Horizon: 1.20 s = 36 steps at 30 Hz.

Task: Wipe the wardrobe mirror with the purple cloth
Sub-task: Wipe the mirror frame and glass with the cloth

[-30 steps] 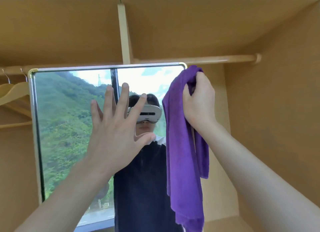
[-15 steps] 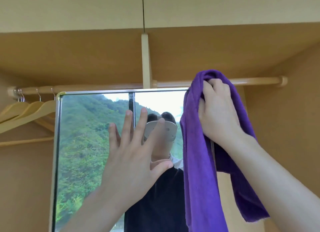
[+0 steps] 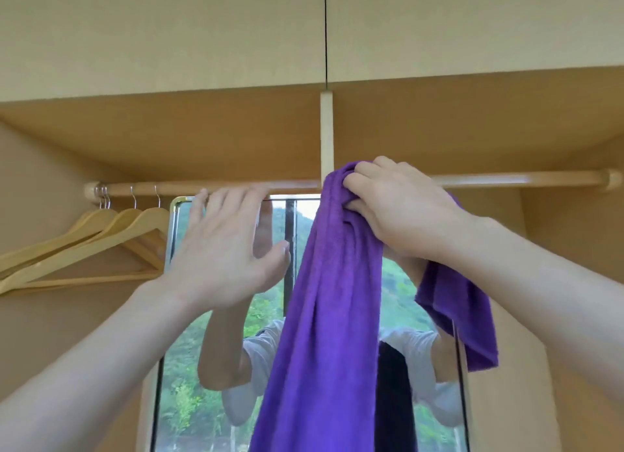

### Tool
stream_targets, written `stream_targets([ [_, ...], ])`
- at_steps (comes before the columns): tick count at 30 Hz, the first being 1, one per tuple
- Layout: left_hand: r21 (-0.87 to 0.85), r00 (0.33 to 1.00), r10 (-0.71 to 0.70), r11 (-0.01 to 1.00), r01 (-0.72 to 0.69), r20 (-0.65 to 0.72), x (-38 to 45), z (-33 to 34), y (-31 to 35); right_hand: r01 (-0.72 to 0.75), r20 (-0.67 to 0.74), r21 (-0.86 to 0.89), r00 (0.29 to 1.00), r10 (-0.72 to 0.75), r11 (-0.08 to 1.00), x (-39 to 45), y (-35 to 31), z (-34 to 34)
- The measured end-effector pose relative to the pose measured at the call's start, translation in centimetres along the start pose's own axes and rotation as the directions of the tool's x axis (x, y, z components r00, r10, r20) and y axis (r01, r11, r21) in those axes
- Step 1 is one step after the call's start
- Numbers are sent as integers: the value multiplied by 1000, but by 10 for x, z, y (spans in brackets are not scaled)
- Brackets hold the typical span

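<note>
1. Inside the open wardrobe, a mirror [image 3: 216, 367] stands below the wooden rail [image 3: 236, 185], with a few wooden hangers [image 3: 101, 239] bunched at the rail's left end.
2. The right hand [image 3: 401, 212] is up at the mirror's top edge, fingers closed around a bunched fold of the purple cloth [image 3: 331, 316]. Most of the cloth hangs loose in a long drape down the front of the glass, and a shorter end falls behind the wrist.
3. The left hand [image 3: 226, 245] holds nothing. It is spread flat, fingers reaching the top edge just under the rail, as if steadying the mirror; I cannot tell how firmly it presses.
4. As for progress, I would say the wiping has barely begun or is starting from the top. The glass shows no streaks or wet patches either way, so what is already clean cannot be judged.
5. What seems left: passes down the whole glass, with the cloth gathered into a pad.
</note>
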State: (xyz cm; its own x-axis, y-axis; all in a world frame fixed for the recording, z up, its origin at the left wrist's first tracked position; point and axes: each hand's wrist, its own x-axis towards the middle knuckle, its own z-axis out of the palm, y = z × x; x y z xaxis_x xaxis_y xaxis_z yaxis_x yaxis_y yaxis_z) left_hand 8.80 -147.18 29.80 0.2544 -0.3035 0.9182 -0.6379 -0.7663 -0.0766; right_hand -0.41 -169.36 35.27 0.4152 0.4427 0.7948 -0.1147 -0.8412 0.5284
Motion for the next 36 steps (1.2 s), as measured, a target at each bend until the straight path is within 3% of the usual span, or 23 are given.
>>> stream_targets([
  [4,-23,1000,21,1000,-21,4,-1,-1,-7,-158,99,194,985,141,968,-18,20,-7],
  [7,-46,1000,20,999,-20,0,0,-2,-5,-249,124,231,966,226,940,-24,20,-13],
  [17,-192,1000,-24,981,23,-3,4,2,0,-216,-64,-219,976,207,952,29,-48,-6],
  [24,-63,993,-120,991,120,-5,14,12,16,-259,-70,-134,965,251,956,30,-51,-4],
  [27,-101,989,-134,987,127,-62,19,13,12,-284,-45,-78,959,281,956,32,-53,-3],
  [31,-193,987,-139,974,122,-78,26,6,-1,-302,58,68,953,299,951,35,-41,-9],
  [36,-187,993,-119,975,120,16,25,-8,-4,-358,244,183,919,310,916,36,-17,-19],
])
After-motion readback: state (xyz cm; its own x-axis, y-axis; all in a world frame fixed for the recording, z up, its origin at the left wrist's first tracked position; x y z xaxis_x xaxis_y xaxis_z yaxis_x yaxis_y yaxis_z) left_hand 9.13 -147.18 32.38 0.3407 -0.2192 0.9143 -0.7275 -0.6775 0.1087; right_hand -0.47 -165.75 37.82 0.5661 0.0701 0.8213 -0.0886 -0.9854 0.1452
